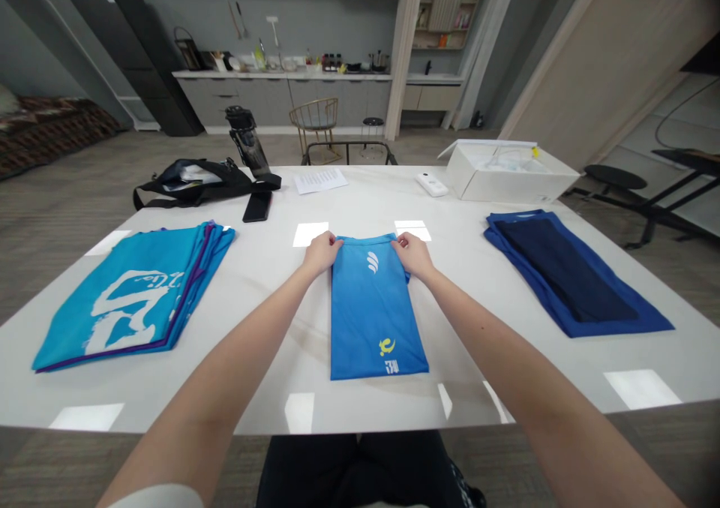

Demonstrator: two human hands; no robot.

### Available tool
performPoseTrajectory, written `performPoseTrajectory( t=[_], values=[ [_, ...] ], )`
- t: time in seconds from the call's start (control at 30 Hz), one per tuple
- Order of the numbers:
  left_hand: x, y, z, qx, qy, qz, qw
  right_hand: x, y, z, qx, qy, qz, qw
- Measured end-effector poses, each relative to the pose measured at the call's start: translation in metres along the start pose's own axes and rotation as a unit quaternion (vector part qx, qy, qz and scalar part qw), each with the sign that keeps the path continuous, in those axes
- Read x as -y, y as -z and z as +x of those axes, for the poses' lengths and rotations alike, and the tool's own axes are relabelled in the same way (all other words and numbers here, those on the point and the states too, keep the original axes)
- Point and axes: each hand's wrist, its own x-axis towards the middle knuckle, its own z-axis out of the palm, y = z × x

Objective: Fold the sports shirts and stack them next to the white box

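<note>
Pinching far corners — both hands (322,253) (413,255) | blue garment (371,307) — folded flat, white-and-yellow prints

Head-worn view from beside the white table (371,204), forward and down, kitchen counter (253,103) well beyond

Left hand (322,254) and right hand (413,256) are bare, the left arm's (222,380) sleeve (160,497) whitish, the legwear (315,470) below the table's (388,412) near edge black.
</note>
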Motion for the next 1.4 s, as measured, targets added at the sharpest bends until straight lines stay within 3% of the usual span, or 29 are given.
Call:
performPoseTrajectory(
  t=[0.1, 0.17, 0.27, 0.33, 0.4, 0.5, 0.6, 0.87, 0.93, 1.1, 1.27, 1.4],
  values=[
    [0.005, 0.002, 0.000, -0.003, 0.019, 0.023, 1.000, 0.001, -0.003, 0.005, 0.009, 0.017, -0.034, 0.999],
    [0.006, -0.001, -0.003, -0.044, 0.017, 0.071, 0.996, 0.005, -0.005, 0.005, 0.001, 0.023, -0.083, 0.996],
    [0.001, -0.014, -0.013, -0.119, -0.122, 0.117, 0.978, 0.017, -0.011, -0.001, -0.047, 0.084, -0.124, 0.988],
    [-0.005, -0.027, -0.021, -0.094, -0.234, 0.115, 0.961, 0.025, -0.019, -0.008, -0.033, 0.153, -0.122, 0.980],
    [-0.010, -0.041, -0.030, -0.042, -0.273, 0.115, 0.954, 0.030, -0.029, -0.016, 0.020, 0.191, -0.126, 0.973],
    [-0.014, -0.055, -0.039, 0.015, -0.241, 0.135, 0.961, 0.029, -0.041, -0.023, 0.083, 0.171, -0.148, 0.971],
    [-0.013, -0.056, -0.042, 0.038, -0.204, 0.145, 0.967, 0.025, -0.045, -0.025, 0.088, 0.138, -0.156, 0.974],
    [0.001, -0.020, -0.019, -0.043, -0.063, 0.152, 0.985, 0.013, -0.020, -0.007, -0.009, 0.022, -0.146, 0.989],
    [0.002, -0.008, -0.004, -0.014, -0.041, 0.156, 0.987, 0.006, -0.010, 0.006, 0.028, -0.006, -0.119, 0.992],
    [-0.006, 0.016, 0.034, 0.129, -0.020, 0.163, 0.978, -0.003, 0.004, 0.042, 0.122, -0.053, -0.064, 0.989],
    [-0.017, 0.019, 0.055, 0.201, -0.033, 0.193, 0.960, 0.003, 0.004, 0.057, 0.180, -0.059, -0.059, 0.980],
    [-0.018, 0.016, 0.060, 0.223, -0.034, 0.209, 0.951, 0.007, 0.001, 0.058, 0.196, -0.051, -0.050, 0.978]
  ],
)
